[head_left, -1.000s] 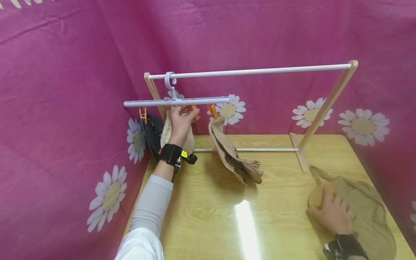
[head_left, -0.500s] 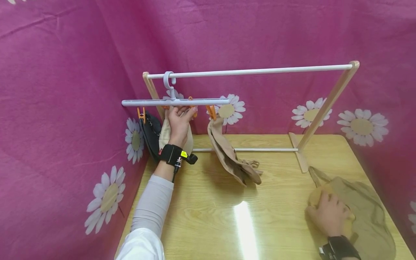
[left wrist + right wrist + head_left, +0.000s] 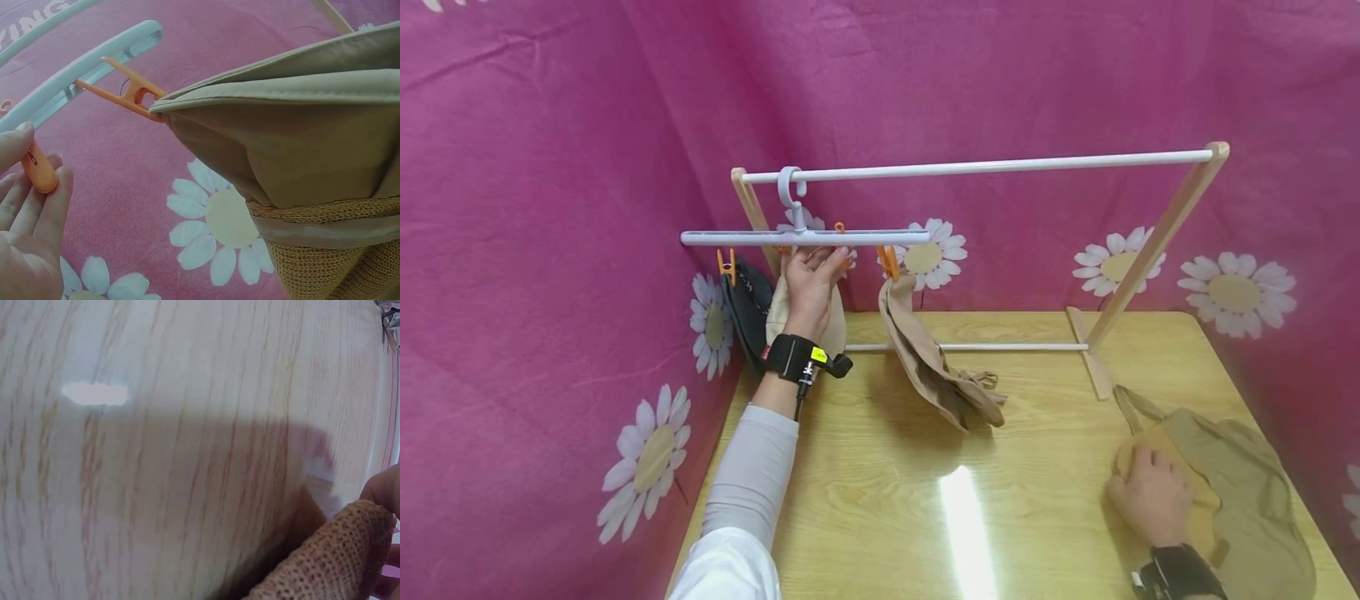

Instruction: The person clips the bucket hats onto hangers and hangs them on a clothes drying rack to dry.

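Observation:
My left hand (image 3: pixel 811 287) reaches up under the grey hanger (image 3: pixel 865 238) and pinches an orange clothespin (image 3: pixel 40 172) between thumb and fingers. To its right, another orange clothespin (image 3: pixel 128 94) holds a tan sun hat (image 3: pixel 319 131) with a woven section. A cream hat (image 3: pixel 779 312) hangs partly hidden behind the left hand. Farther left, a dark cap (image 3: pixel 745 308) hangs from its own clip. On the table at right, my right hand (image 3: pixel 1153 496) grips the woven part of a khaki sun hat (image 3: pixel 1247 483); the right wrist view shows the thumb against this weave (image 3: pixel 344 550).
The hanger hooks over the white top bar (image 3: pixel 985 167) of a wooden-ended rack (image 3: pixel 1157 242). The rack stands at the back of the wooden table (image 3: pixel 880 517). Pink flowered cloth (image 3: pixel 1000 75) walls the back and sides.
My left hand has shifted slightly left, and its clothespin has turned, its loop now showing above the hanger bar. My right hand has moved a little left on the khaki hat.

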Available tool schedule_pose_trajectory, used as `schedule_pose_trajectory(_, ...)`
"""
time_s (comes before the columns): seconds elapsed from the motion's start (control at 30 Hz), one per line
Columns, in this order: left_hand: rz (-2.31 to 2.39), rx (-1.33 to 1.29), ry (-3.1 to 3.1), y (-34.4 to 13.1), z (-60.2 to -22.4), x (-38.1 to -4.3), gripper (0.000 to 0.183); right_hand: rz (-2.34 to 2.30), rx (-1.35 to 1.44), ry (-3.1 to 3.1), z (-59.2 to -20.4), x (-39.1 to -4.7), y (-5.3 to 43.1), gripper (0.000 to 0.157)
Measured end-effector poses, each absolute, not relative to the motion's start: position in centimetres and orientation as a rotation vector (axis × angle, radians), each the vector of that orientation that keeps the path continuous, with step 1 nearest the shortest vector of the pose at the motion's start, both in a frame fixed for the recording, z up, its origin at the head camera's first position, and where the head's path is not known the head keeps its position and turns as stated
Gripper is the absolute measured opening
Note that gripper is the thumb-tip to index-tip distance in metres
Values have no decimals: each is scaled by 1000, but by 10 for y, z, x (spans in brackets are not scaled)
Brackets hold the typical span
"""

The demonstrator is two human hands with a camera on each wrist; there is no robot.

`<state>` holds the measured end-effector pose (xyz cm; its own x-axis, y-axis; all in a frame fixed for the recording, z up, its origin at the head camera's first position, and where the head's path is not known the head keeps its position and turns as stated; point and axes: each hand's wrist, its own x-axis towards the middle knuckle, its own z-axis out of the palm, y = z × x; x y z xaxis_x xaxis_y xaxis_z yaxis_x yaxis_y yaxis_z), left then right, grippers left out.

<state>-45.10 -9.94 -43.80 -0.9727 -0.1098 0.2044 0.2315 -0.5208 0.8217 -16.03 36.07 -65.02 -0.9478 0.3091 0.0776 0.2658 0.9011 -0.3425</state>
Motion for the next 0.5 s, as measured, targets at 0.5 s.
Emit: schedule_pose_trajectory(0.5,-2627,-220,-1470,-100,-435,-449,24,435,-264,-2740,-638,-153,359,14)
